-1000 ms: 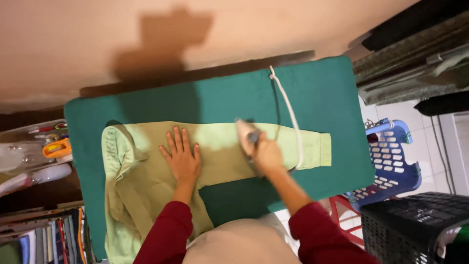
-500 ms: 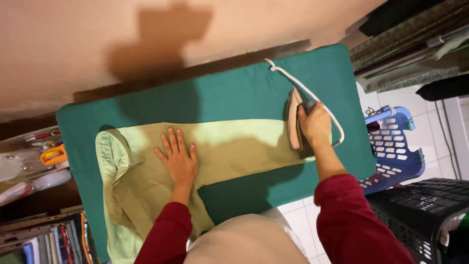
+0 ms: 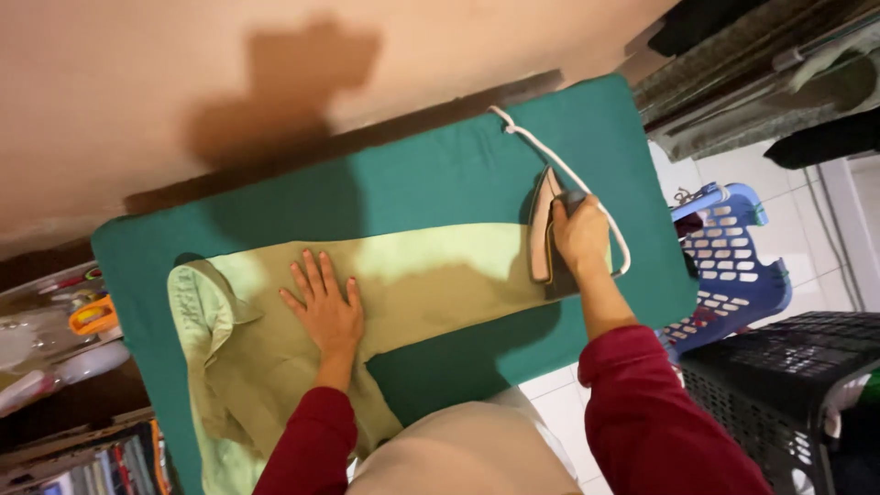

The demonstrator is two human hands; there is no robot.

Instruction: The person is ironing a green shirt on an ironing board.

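Observation:
A light green shirt (image 3: 275, 367) lies on a green-covered ironing board (image 3: 431, 174), one sleeve (image 3: 440, 275) stretched out to the right. My left hand (image 3: 323, 307) rests flat on the shirt near the shoulder, fingers spread. My right hand (image 3: 579, 234) grips the handle of a pale iron (image 3: 543, 227) that sits at the sleeve's cuff end. A white cord (image 3: 559, 170) runs from the iron to the board's far edge. Both my arms are in dark red sleeves.
A beige wall (image 3: 183, 73) lies beyond the board. A blue plastic basket (image 3: 742, 266) and a black crate (image 3: 788, 376) stand on the tiled floor at the right. Dark hanging clothes (image 3: 779, 73) fill the upper right. Cluttered shelves (image 3: 64, 330) sit at the left.
My right hand has slid the iron rightward along the sleeve, from its middle to the cuff end. My left hand has stayed pressed on the shirt.

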